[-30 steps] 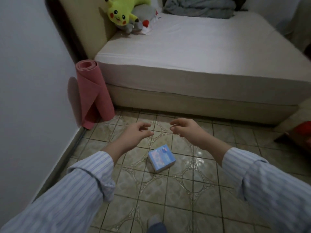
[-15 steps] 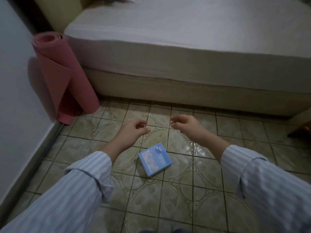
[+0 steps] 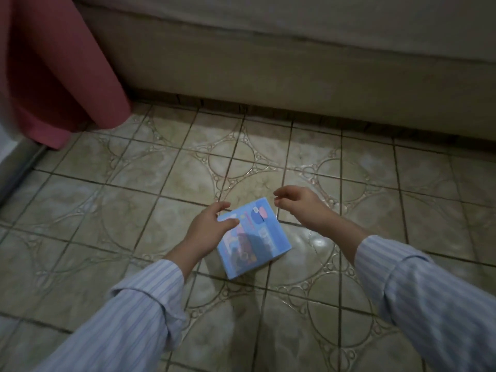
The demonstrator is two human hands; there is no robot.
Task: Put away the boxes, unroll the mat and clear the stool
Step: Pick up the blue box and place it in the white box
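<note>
Your left hand (image 3: 208, 228) hangs loose-fingered over the blue box's (image 3: 253, 237) near-left corner, gripping nothing. Right hand (image 3: 300, 206) floats just past it, fingers slack, box flat on the tiled floor (image 3: 134, 210). Rolled pink mat (image 3: 61, 65) stands far left.

Patterned tile floor (image 3: 150, 200) bears blue box (image 3: 257, 242) and pink rolled mat (image 3: 61, 76).

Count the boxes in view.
1. The box lies flat on the floor tiles between the left hand and right hand. Others may lie out of view.
</note>
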